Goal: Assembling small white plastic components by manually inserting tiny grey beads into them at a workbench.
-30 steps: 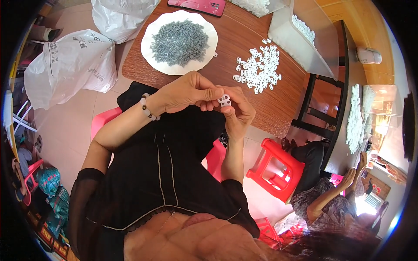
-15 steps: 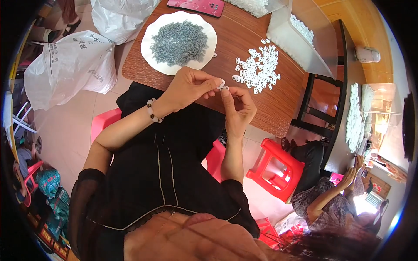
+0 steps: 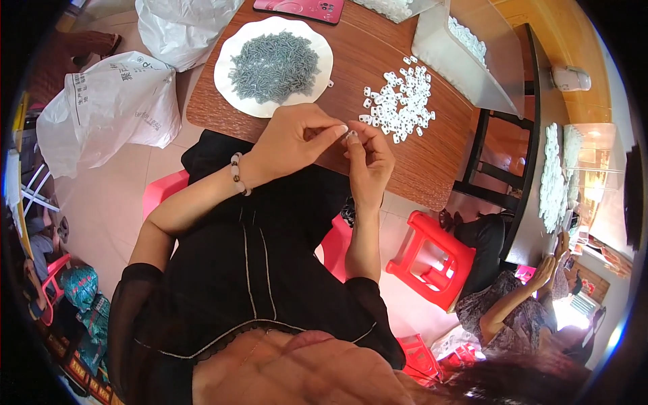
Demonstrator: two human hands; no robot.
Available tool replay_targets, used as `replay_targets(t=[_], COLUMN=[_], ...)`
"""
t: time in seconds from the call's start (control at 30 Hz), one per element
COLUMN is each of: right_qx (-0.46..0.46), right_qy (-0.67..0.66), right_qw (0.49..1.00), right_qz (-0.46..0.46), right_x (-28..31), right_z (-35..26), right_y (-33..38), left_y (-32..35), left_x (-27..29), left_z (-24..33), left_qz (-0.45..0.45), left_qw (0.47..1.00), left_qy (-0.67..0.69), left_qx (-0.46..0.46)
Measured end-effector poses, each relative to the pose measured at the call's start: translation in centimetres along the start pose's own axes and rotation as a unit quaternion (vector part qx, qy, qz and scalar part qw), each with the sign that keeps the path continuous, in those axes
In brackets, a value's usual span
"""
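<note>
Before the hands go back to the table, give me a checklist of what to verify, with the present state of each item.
1. Small white piece pinched between both hands: ok, held at the fingertips of the left hand and right hand.
2. Piece fully assembled: cannot tell, too small.
3. Loose white plastic pieces within view on the wooden table: ok, a scattered pile.
4. White plate of grey metal parts: ok, well filled.
5. Table edge below the hands bare: ok.
6. Red stool beside the person's right: ok, apart from the arms.
</note>
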State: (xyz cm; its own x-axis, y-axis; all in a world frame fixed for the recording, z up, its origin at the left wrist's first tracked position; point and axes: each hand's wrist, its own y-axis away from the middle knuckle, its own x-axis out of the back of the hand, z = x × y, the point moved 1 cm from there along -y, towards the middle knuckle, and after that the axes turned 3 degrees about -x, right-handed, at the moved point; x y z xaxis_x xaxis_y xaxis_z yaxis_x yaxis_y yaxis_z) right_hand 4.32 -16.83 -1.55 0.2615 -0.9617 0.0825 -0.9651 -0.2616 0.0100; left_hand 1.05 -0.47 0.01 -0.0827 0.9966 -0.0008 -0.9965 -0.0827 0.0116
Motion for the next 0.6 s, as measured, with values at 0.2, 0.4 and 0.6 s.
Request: replay_targets(t=[0.2, 0.4, 0.6], right_qx=[0.066, 0.043, 0.028], right_qy=[0.049, 0.029, 0.071], right_qw=[0.996, 0.999, 0.997], right_qz=[0.018, -0.007, -0.01], right_x=[0.0, 0.2, 0.4], right_z=[-0.3, -0.2, 0.3], right_y=[-0.1, 0.1, -0.2], left_y=[-0.3, 0.0, 0.3], left_x=[0.1, 0.4, 0.4], left_z=[-1.0, -2.1, -2.7], left_qz=[-0.057, -0.057, -0.066], left_qw=[0.977, 0.921, 0.875], left_qy=[0.157, 0.317, 0.389], left_qx=[0.133, 0.221, 0.281])
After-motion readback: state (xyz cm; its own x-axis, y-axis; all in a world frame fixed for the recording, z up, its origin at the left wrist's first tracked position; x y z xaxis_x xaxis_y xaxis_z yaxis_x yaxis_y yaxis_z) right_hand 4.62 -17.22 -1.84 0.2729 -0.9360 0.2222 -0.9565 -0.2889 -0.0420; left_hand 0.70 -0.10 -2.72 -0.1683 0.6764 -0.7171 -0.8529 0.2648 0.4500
